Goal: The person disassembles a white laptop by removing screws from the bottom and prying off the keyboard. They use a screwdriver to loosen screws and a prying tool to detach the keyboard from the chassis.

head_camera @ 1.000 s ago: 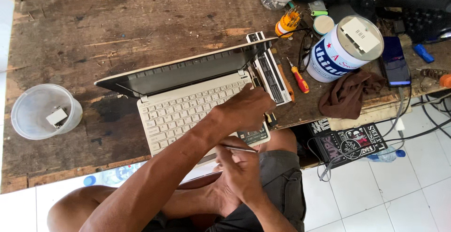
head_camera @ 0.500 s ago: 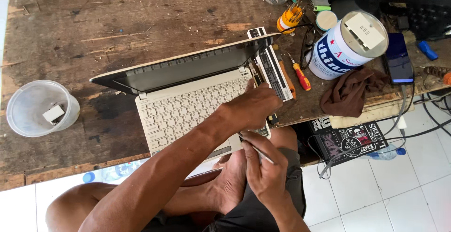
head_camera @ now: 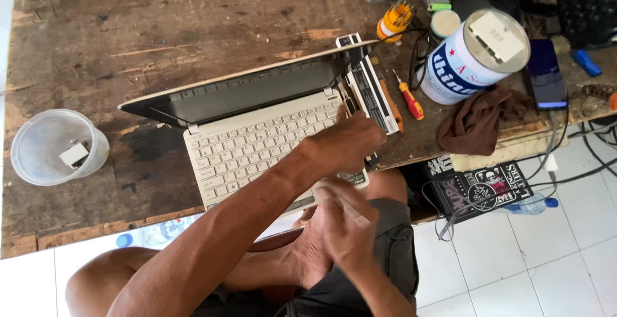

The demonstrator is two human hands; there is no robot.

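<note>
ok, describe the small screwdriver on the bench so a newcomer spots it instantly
Start at the open white laptop on the wooden bench. Go right, past the grey battery pack, toward the big white can. The screwdriver lies between them: the only tool with a red-and-yellow handle lying flat.

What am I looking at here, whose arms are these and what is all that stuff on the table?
This is one picture from a camera worn on a person's head, looking down at their own arms and lap. There is no machine. On a worn wooden table sits an open white laptop. The left hand rests on the laptop's right front corner. The right hand is blurred below the table edge; what it holds cannot be told. Around lie a plastic cup, an orange screwdriver, a white tin, a brown rag and a phone.
</note>
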